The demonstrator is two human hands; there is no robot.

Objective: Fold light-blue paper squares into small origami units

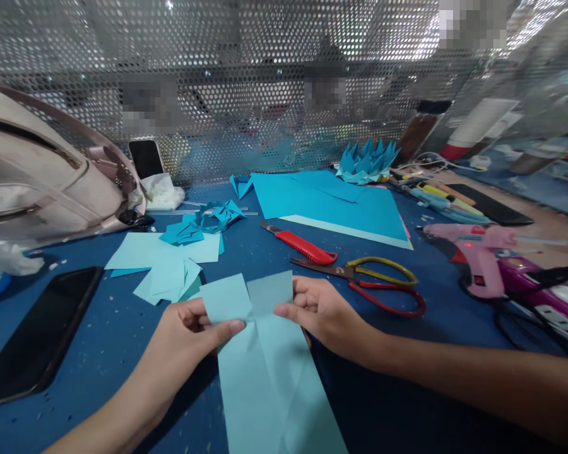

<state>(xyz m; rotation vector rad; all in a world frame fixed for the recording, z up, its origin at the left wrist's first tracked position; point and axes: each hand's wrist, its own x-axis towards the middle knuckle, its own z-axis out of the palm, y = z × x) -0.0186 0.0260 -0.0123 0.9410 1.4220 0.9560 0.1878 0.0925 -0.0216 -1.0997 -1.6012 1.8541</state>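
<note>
Head view: paper strip [269, 372] pinched between both hands, left hand [189, 337], right hand [324, 312].

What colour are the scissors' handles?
One handle of the scissors is yellow, the other red; seen in the head view.

The paper strip [269, 372] is matt, pale blue and creased. The table [407, 391] has a matt blue top, speckled with scraps. The phone [38, 334] is glossy black glass. The scissors [360, 277] have dull metal blades and glossy plastic handles. The screen [246, 75] is shiny perforated metal.
</note>
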